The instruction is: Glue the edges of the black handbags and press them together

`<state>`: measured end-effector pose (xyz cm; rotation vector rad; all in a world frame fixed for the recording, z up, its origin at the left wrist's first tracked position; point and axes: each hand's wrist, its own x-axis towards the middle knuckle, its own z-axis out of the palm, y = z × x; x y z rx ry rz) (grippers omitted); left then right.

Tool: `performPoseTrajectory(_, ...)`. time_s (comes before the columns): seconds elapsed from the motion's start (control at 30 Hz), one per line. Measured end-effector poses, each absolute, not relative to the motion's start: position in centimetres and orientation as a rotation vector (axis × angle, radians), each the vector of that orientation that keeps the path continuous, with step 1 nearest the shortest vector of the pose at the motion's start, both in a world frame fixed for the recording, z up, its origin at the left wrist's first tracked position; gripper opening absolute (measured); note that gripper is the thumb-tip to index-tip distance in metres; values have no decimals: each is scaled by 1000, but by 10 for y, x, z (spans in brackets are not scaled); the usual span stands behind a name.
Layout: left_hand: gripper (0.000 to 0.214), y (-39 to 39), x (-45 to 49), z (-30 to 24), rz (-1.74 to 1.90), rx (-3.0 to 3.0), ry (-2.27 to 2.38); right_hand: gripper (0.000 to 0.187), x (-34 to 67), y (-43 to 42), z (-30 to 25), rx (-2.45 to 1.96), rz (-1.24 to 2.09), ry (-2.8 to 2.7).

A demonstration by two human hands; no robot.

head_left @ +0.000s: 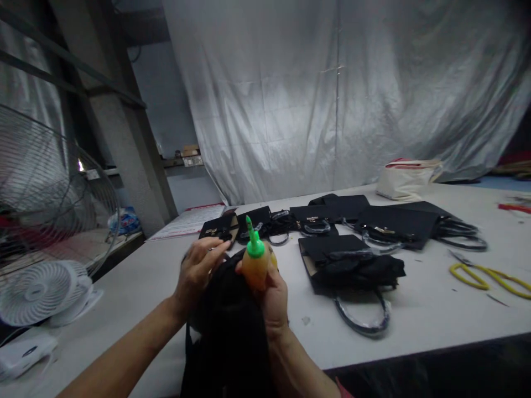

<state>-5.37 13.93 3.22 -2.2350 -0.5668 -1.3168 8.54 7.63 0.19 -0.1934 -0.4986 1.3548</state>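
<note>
- Head view, centre: a person at a white table [136, 293] has the right hand [274, 301] closed around an orange squeeze bottle [255, 265], its green nozzle pointing upward, away from the work.
- Head view, centre left: the left hand [199, 271] has its fingers curled over the top edge of a black bag [228, 331], apparently gripping it. The bag sits at the near edge of the table, between the forearms and just below the bottle.
- Head view, middle: another black bag with wrapped handles [352, 265] lies flat to the right. Beyond it a row of black bags [332, 213] stretches across the table, metal clasps showing on several.
- Head view, progress: with the nozzle raised off the bag, nothing appears to be squeezed out at this moment. The laid-out bags look set aside, but whether they are finished cannot be told from here.
- Head view, edges: yellow-handled scissors [489, 275] rest at far right, a white bag [409, 179] stands at the back, printed sheets [191, 220] lie at the far left corner, and a large wire fan [50, 199] and a small white fan [37, 293] stand at left before a silver sheet [332, 94].
</note>
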Motion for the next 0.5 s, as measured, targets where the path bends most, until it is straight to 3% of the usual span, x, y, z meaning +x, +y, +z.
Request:
performPoseTrajectory(0.13, 18, 97, -64, 3, -1801, -1978, -944, 35, 87, 90, 5, -156, 1383, -301)
performPoseTrajectory(0.2, 26, 75, -67, -13, -1767, -2109, -1091, 38, 82, 91, 2, -168, 1388, -322)
performPoseTrajectory(0.3, 83, 55, -62, -36, -1502, -2529, -1408, 42, 71, 89, 1, -192, 1408, -434)
performPoseTrajectory(0.37, 100, 54, -54, -50, -1463, -2679, -1655, 41, 64, 85, 3, -182, 1465, -526)
performPoseTrajectory(0.4, 94, 56, -51, -55, -1445, -2746, -1724, 40, 62, 83, 4, -177, 1502, -579)
performPoseTrajectory(0.5, 36, 69, -49, -66, -1301, -2949, -1905, 31, 59, 77, 8, -167, 1550, -733)
